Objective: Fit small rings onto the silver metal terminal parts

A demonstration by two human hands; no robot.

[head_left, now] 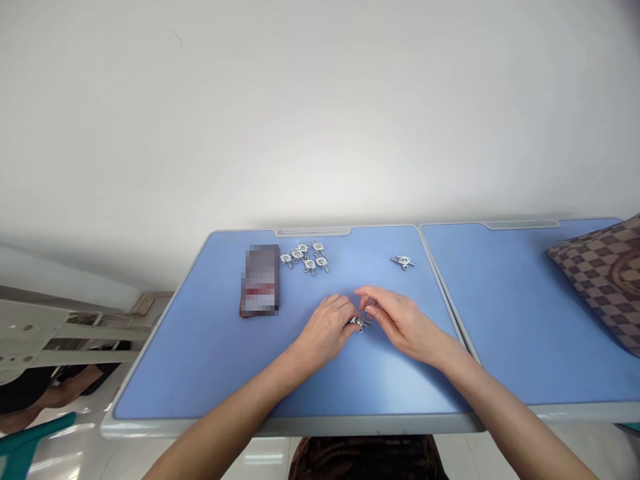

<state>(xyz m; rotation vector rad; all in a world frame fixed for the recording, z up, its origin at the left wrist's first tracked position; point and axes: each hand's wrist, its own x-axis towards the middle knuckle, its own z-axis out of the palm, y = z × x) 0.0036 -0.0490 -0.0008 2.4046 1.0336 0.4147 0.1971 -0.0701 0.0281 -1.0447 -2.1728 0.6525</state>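
Note:
My left hand (327, 328) and my right hand (400, 321) meet near the middle of a blue desk (200, 360). Both pinch a small silver metal part (359, 323) held between their fingertips just above the desktop. A cluster of several similar silver parts (306, 257) lies at the back of the desk. One more silver part (403, 262) lies alone at the back right.
A dark rectangular box (260, 280) lies left of the cluster. A second blue desk (525, 313) adjoins on the right, with a brown checkered bag (605, 277) on it. A white wall rises behind. Another person's arm (55, 395) shows at the lower left.

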